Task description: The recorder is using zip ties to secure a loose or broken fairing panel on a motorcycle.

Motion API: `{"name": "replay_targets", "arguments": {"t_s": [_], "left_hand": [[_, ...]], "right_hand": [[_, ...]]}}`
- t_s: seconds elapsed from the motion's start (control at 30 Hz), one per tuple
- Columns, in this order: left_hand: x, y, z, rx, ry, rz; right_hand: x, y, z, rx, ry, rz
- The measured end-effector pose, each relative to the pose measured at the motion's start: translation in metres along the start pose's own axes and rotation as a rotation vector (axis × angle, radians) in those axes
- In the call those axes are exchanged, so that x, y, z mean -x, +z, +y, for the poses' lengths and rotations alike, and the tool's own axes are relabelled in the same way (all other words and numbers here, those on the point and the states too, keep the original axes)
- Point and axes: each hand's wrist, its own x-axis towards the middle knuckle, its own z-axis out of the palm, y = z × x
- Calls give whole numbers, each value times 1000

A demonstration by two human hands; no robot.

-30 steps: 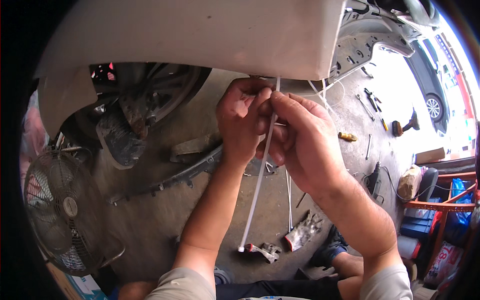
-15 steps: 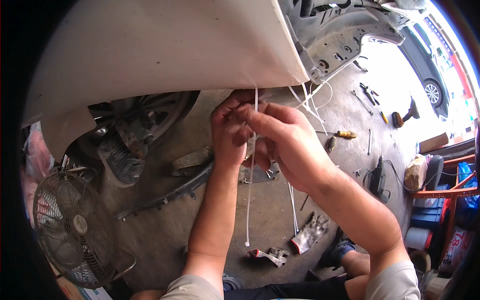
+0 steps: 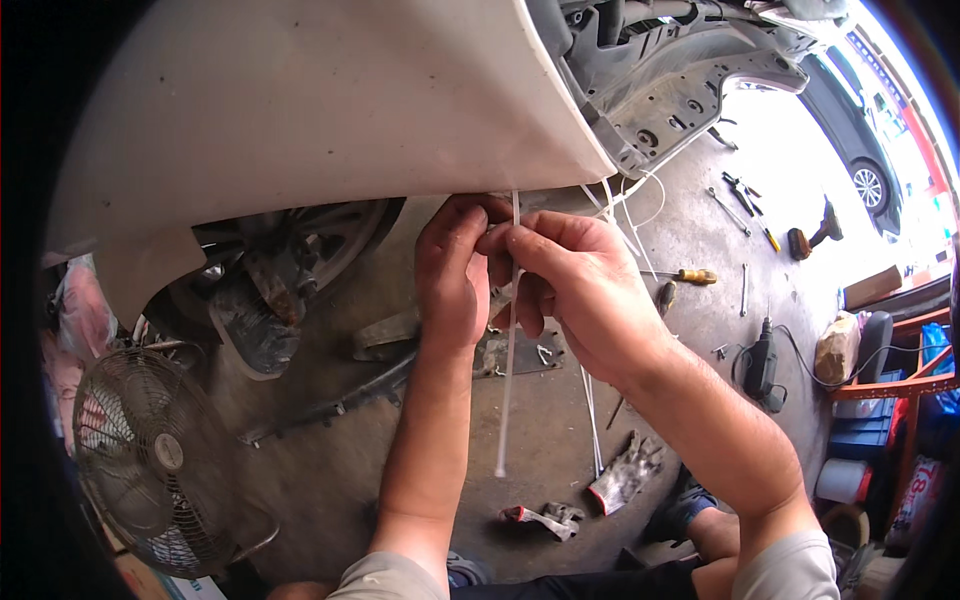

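A long white cable tie (image 3: 508,390) hangs from the lower edge of a white car body panel (image 3: 330,100), its head end down. My right hand (image 3: 590,280) pinches the tie with thumb and fingers just below that edge. My left hand (image 3: 450,275) is closed beside it, right under the panel, its fingertips meeting those of the right. What the left fingers grip is hidden. More white cable ties (image 3: 622,212) loop round the panel's corner, near a grey metal body part (image 3: 660,110).
Left, a wheel (image 3: 280,260) and a metal fan (image 3: 165,450). On the floor lie work gloves (image 3: 630,470), loose cable ties (image 3: 590,420), a yellow-handled screwdriver (image 3: 697,276), a corded drill (image 3: 762,365), a cordless tool (image 3: 820,238) and pliers (image 3: 742,192). An orange rack (image 3: 890,388) stands right.
The panel and floor items sit slightly lower in view. My fingers have shifted a little on the cable tie, and its hanging end has swung slightly up and right.
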Motion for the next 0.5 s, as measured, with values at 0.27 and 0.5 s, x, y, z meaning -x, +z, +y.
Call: {"name": "replay_targets", "arguments": {"t_s": [0.27,0.5], "left_hand": [[10,6,14,-390,121,220],[-23,9,94,-1437,-61,-203]], "right_hand": [[-5,-11,2,-150,-19,-61],[-10,-14,2,-232,42,-65]]}}
